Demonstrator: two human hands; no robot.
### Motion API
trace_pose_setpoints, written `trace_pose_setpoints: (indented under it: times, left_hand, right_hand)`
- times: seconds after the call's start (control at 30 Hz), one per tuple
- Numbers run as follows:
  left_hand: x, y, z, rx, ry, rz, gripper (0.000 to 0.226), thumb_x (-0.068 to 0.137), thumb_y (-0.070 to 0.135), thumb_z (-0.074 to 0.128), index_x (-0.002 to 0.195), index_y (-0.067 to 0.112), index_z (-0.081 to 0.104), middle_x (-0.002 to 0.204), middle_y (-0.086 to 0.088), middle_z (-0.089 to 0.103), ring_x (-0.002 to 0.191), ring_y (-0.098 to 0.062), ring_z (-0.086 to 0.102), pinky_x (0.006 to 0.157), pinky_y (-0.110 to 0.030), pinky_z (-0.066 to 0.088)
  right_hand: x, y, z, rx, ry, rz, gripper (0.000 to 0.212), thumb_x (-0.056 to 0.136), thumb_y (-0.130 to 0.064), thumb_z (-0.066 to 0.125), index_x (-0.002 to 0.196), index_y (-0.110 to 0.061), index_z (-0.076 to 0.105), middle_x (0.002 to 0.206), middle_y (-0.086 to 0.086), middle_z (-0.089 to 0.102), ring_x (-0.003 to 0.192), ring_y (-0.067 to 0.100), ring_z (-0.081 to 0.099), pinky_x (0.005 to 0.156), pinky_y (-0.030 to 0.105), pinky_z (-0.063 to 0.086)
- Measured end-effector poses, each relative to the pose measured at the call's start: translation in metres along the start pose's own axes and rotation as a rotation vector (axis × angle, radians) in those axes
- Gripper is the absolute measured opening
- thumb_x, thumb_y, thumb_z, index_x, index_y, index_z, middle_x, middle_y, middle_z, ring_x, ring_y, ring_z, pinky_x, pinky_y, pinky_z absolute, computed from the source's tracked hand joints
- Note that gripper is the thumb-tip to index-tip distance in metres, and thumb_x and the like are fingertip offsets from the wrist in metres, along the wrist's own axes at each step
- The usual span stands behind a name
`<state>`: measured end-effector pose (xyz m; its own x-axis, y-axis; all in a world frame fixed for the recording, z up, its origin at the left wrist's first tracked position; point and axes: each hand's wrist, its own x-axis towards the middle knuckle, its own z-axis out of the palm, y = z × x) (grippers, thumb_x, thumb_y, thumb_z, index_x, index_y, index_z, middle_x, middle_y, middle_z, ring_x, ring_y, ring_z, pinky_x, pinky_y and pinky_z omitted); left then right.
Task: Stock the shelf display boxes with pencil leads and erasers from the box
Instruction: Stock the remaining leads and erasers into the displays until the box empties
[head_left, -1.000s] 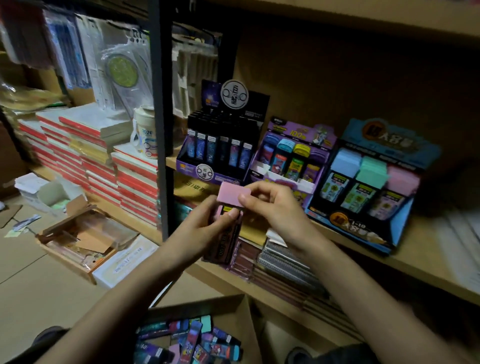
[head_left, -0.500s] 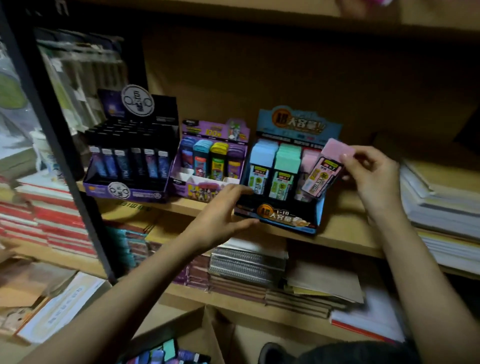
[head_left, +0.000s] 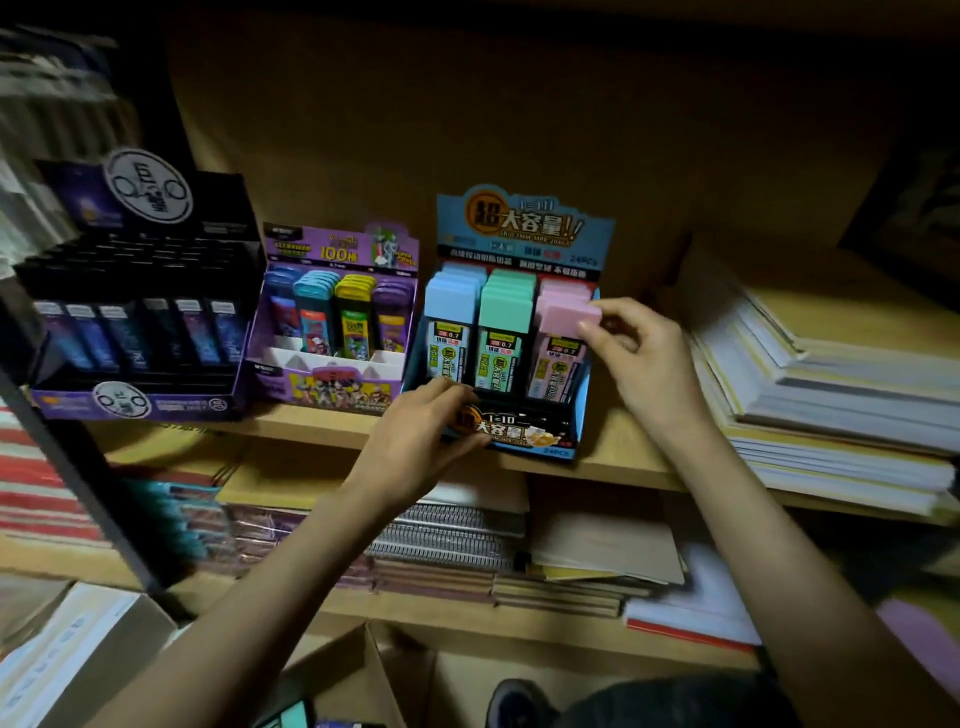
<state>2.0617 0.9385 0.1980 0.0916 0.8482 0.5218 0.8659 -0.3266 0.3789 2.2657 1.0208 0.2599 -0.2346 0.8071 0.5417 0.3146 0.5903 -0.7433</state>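
A blue display box (head_left: 571, 410) stands on the middle shelf with blue, green and pink rows of lead cases. My right hand (head_left: 636, 353) pinches the top of a pink lead case (head_left: 563, 338) standing in the front of the pink row. My left hand (head_left: 421, 421) grips the blue box's front left corner. To the left stand a purple display box (head_left: 332, 387) with coloured cases and a black display box (head_left: 135, 400) with dark cases. The open cardboard supply box (head_left: 384, 670) sits at the bottom, a few cases showing at its edge.
White paper stacks (head_left: 831, 395) fill the shelf to the right. Notebooks and spiral pads (head_left: 452, 545) lie on the shelf below. A dark metal upright (head_left: 78, 467) stands at the left, with red-striped stock behind it.
My right hand has lowered the pink case into the front of the pink row. My left hand has moved right onto the blue box's front corner. The camera has come closer.
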Motion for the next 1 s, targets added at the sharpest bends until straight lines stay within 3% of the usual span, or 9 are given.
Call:
trace_pose_setpoints:
  times: [0.17,0.3,0.47,0.57,0.63,0.7,0.87,0.93,1.0]
  left_hand:
    - [0.001,-0.001,0.0,0.007,-0.001,-0.017,0.037,0.085,0.036,0.067,0.115,0.013,0.06,0.108,-0.003,0.06,0.097,-0.02,0.058,0.08,-0.033,0.047]
    - [0.001,0.003,-0.002,0.022,-0.016,-0.023,0.039,0.087,0.034,0.066,0.117,0.012,0.059,0.11,-0.004,0.06,0.099,-0.022,0.057,0.083,-0.035,0.046]
    - [-0.015,0.013,-0.023,0.042,0.036,0.027,0.036,0.088,0.029,0.064,0.12,0.012,0.058,0.114,-0.003,0.062,0.106,-0.022,0.056,0.09,-0.039,0.044]
    - [-0.05,0.007,-0.043,-0.001,0.053,-0.024,0.026,0.09,0.028,0.061,0.111,0.014,0.061,0.107,0.0,0.064,0.098,-0.016,0.059,0.08,-0.035,0.049]
    - [-0.082,-0.006,-0.052,-0.091,0.006,-0.112,0.017,0.089,0.026,0.06,0.104,0.018,0.061,0.101,0.006,0.064,0.091,-0.008,0.061,0.076,-0.031,0.052]
    - [-0.117,-0.022,-0.052,-0.119,-0.071,-0.228,0.012,0.089,0.024,0.059,0.101,0.025,0.058,0.097,0.011,0.062,0.089,0.0,0.058,0.075,-0.022,0.05]
    - [-0.217,-0.062,-0.017,-0.164,-0.214,-0.554,0.012,0.09,0.016,0.06,0.1,0.023,0.058,0.092,0.01,0.061,0.083,0.004,0.057,0.067,-0.003,0.04]
    - [-0.261,-0.075,0.005,-0.191,-0.231,-0.679,0.01,0.089,0.012,0.061,0.099,0.014,0.061,0.091,0.002,0.064,0.082,-0.009,0.061,0.069,-0.009,0.043]
    - [-0.302,-0.084,0.029,-0.226,-0.244,-0.808,0.009,0.088,0.007,0.062,0.097,0.006,0.061,0.091,-0.006,0.066,0.086,-0.025,0.064,0.074,-0.028,0.046]
  right_hand:
    - [0.001,0.004,0.008,-0.347,0.142,-0.166,0.025,0.085,-0.013,0.066,0.11,-0.007,0.067,0.106,0.01,0.054,0.094,0.014,0.049,0.079,0.006,0.033]
    - [0.001,0.005,0.014,-0.48,0.165,-0.208,0.03,0.086,-0.014,0.066,0.114,-0.005,0.067,0.104,0.015,0.054,0.098,0.027,0.049,0.08,0.014,0.027]
    - [-0.007,-0.003,0.01,-0.614,0.164,-0.256,0.034,0.09,-0.016,0.06,0.123,-0.005,0.061,0.111,0.017,0.055,0.102,0.031,0.05,0.081,0.03,0.04]
    - [-0.019,-0.021,0.01,-0.54,0.147,-0.34,0.029,0.091,-0.013,0.058,0.119,-0.003,0.062,0.109,0.015,0.057,0.099,0.025,0.053,0.083,0.022,0.039]
    - [-0.034,-0.038,0.018,-0.347,-0.001,-0.326,0.023,0.09,-0.012,0.058,0.111,-0.005,0.065,0.103,0.006,0.061,0.091,0.011,0.055,0.077,0.006,0.036]
    - [-0.055,-0.051,0.038,-0.216,-0.264,-0.238,0.017,0.09,-0.016,0.059,0.104,-0.013,0.068,0.098,-0.003,0.065,0.085,0.002,0.055,0.073,0.002,0.035]
    - [-0.126,-0.041,0.117,-0.276,-0.869,-0.16,0.017,0.092,-0.023,0.057,0.104,-0.016,0.067,0.102,-0.001,0.067,0.09,0.009,0.059,0.076,0.024,0.044]
    - [-0.162,-0.025,0.15,-0.302,-1.051,-0.105,0.018,0.092,-0.023,0.056,0.106,-0.016,0.066,0.102,-0.001,0.066,0.089,0.011,0.059,0.076,0.026,0.047]
    - [-0.198,-0.004,0.18,-0.346,-1.163,-0.047,0.019,0.092,-0.022,0.055,0.105,-0.013,0.066,0.102,0.003,0.067,0.091,0.015,0.061,0.08,0.031,0.05]
